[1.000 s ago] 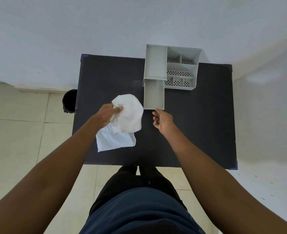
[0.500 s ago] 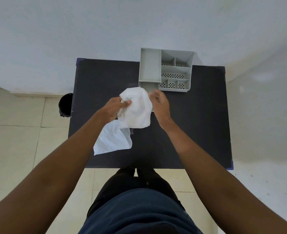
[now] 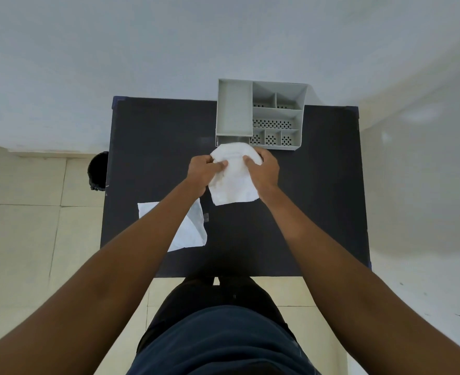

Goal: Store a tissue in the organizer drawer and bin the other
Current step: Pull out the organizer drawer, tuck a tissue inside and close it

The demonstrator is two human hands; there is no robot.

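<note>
A white tissue (image 3: 232, 180) hangs bunched between both hands above the dark table (image 3: 153, 136). My left hand (image 3: 203, 170) pinches its left side and my right hand (image 3: 264, 169) grips its right side. The tissue covers most of the pulled-out drawer (image 3: 224, 139) of the grey organizer (image 3: 261, 115), which stands at the table's far edge. A second white tissue (image 3: 193, 234) lies flat on the table near the front left, partly under my left forearm. A black bin (image 3: 97, 171) stands on the floor left of the table.
The organizer has several small perforated compartments on its right and one long tray on top left. A pale wall runs behind the table. Tiled floor lies to the left, and my legs stand at the table's near edge.
My right hand has left the drawer front and taken hold of the tissue. Both hands have carried the tissue forward over the open drawer, clear of the second tissue.
</note>
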